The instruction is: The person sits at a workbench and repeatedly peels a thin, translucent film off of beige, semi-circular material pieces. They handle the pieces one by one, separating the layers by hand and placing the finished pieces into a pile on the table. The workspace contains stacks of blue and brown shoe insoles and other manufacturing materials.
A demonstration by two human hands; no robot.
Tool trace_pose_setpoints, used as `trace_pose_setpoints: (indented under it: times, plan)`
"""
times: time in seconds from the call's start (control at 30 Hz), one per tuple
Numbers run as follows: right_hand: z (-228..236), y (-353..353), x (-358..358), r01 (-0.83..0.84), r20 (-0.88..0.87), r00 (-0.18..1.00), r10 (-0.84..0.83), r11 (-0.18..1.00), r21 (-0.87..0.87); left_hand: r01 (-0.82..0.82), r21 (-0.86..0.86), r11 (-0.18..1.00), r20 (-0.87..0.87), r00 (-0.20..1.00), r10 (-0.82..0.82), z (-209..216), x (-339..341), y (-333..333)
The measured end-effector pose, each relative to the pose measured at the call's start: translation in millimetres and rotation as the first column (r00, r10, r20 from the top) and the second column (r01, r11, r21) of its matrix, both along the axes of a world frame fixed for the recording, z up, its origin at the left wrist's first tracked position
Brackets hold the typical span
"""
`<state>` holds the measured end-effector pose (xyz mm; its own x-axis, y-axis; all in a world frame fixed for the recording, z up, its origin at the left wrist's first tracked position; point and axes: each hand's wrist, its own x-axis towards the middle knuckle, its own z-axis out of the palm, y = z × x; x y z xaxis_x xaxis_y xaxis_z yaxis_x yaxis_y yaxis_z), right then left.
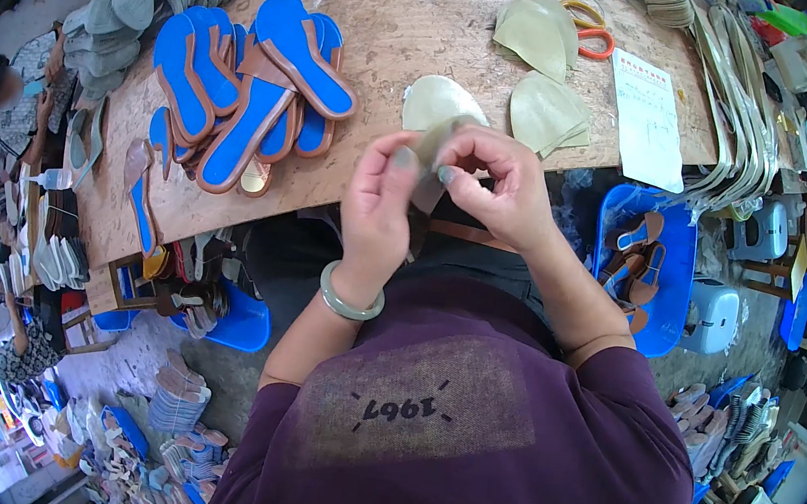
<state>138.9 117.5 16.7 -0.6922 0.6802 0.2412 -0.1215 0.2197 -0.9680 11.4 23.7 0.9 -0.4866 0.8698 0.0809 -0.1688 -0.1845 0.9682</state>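
Observation:
My left hand (380, 194) is closed, pinching an olive-beige rounded piece of sheet material (433, 143) between thumb and fingers. On the other side of that piece, my right hand (504, 186) is closed too, its thumb and forefinger pressed together at the edge. Motion blurs those fingertips, and part of the piece is hidden behind them. Just beyond my hands a pale cut piece (439, 100) lies on the wooden table (409, 41). Beside it, to the right, rests a fanned stack of similar pieces (546, 113).
Blue insoles with brown edging (264, 114) are heaped at left. Another stack of beige pieces (539, 37), orange-handled scissors (595, 42), a written paper sheet (646, 121) and long strips (744, 102) lie at right. A blue bin (665, 294) holds shoe parts below. Other people stand at far left.

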Motion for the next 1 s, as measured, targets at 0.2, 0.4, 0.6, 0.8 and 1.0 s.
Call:
trace_pose_setpoints:
  times: [0.2, 0.4, 0.6, 0.8, 1.0]
  plan:
    - [-16.1, 3.4, 1.8, -0.176, -0.262, 0.959, 0.105, 0.948, -0.265, 0.115, 0.074, 0.991, 0.329, 0.935, -0.134, 2.9, -5.1, 1.7]
    - [-4.7, 12.8, 3.0, -0.165, 0.063, 0.982, 0.177, 0.975, -0.151, -0.091, 0.060, 0.994, -0.313, 0.944, 0.105, -1.8, 2.3, 0.6]
    - [-26.6, 5.5, 18.2, -0.027, 0.158, 0.987, 0.007, 0.992, 0.126, -0.068, 0.074, 0.995, -0.447, 0.890, 0.094, -2.0, -10.9, 3.5]
    - [-42.6, -2.4, 64.1, -0.016, 0.143, 0.989, -0.029, 0.953, 0.302, -0.365, -0.002, 0.931, -0.362, 0.868, 0.340, -13.3, -60.2, 2.4]
    - [-146.0, 52.2, 147.6, -0.004, 0.871, 0.370, -0.323, 0.937, 0.349, -0.197, 0.084, 0.977, -0.169, 0.963, 0.209, 17.7, -73.3, -0.3]
